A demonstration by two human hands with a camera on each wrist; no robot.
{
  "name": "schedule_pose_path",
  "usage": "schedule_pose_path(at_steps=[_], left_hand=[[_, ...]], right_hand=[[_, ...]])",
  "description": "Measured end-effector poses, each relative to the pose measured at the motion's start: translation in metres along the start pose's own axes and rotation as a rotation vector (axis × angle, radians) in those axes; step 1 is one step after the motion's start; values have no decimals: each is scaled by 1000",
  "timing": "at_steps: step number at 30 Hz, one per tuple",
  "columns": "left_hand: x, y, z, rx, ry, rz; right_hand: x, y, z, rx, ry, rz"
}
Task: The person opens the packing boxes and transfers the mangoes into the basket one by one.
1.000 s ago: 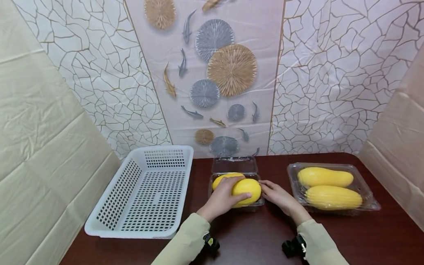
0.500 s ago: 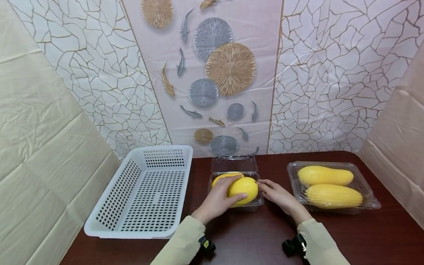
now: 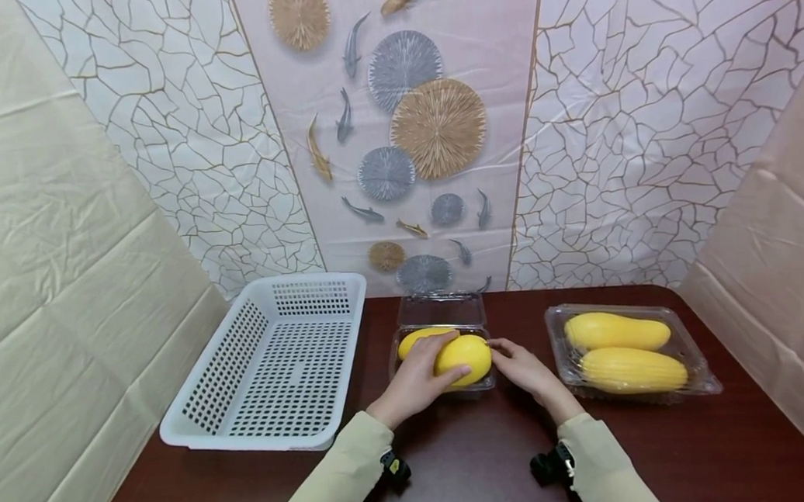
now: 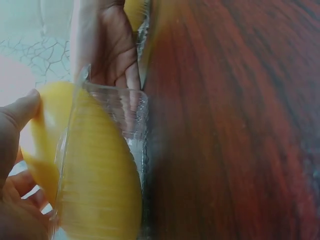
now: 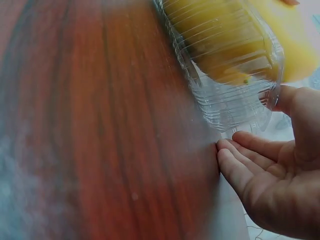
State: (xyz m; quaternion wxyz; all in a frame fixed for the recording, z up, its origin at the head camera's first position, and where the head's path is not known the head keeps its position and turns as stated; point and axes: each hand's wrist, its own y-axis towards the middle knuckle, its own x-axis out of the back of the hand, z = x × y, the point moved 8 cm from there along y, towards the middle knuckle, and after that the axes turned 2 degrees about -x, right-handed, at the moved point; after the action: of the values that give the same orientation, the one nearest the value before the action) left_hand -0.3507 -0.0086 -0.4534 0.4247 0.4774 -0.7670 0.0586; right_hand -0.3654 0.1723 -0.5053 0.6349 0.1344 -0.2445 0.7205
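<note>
In the head view, my left hand (image 3: 414, 378) grips a smooth yellow melon (image 3: 469, 357) from its left, thumb on the near side and fingers over the top. The melon sits in a clear plastic clamshell box (image 3: 443, 312) with its lid raised at the back. A second yellow melon (image 3: 424, 337) lies behind it, partly hidden by my left hand. My right hand (image 3: 524, 368) rests at the box's right end. In the right wrist view, the right hand's fingers (image 5: 250, 155) are extended by the box's end, with the thumb at its rim.
A white perforated plastic basket (image 3: 297, 375) stands on the left of the dark red table (image 3: 459, 465). To the right lies another clear box (image 3: 695, 363) holding two yellow oblong melons (image 3: 633, 370). A patterned cloth wall (image 3: 580, 192) closes off the back.
My left hand and the gripped melon have shifted very slightly left and stay in the box. The right hand has stayed beside the box's end.
</note>
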Motion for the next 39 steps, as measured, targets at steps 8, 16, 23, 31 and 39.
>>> schedule_pose_path(at_steps=[8,16,23,31,39], left_hand=[[-2,3,-9,-26,87,12],[-5,7,-14,-51,200,10],[-6,10,-16,-42,242,17],[0,12,-25,-85,212,-19],[6,16,-35,-85,161,-38]], right_hand=[[-1,1,-3,-7,19,18],[0,2,0,11,14,25],[0,3,-2,1,31,22],[-2,2,-4,-22,87,44],[-1,-2,-1,2,93,62]])
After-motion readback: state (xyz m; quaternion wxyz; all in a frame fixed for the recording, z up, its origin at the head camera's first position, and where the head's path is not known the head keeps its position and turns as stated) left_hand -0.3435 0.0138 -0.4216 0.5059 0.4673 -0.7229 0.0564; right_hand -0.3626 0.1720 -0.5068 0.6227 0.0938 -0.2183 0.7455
